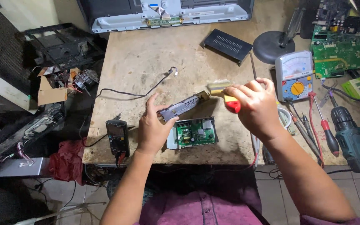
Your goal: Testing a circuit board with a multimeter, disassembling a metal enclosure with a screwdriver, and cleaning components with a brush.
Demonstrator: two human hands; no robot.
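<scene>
My left hand grips one end of a long grey metal cover, held tilted above the wooden bench. My right hand is closed around a screwdriver with a red and yellow handle, its tip at the far end of the cover by a yellowish block. Just below the cover lies an open small box with a green circuit board inside.
A black handheld meter lies at the bench's left front. An analogue multimeter, screwdrivers and a cordless drill sit at right. A black vented cover, lamp base, green boards and a flat panel chassis lie beyond.
</scene>
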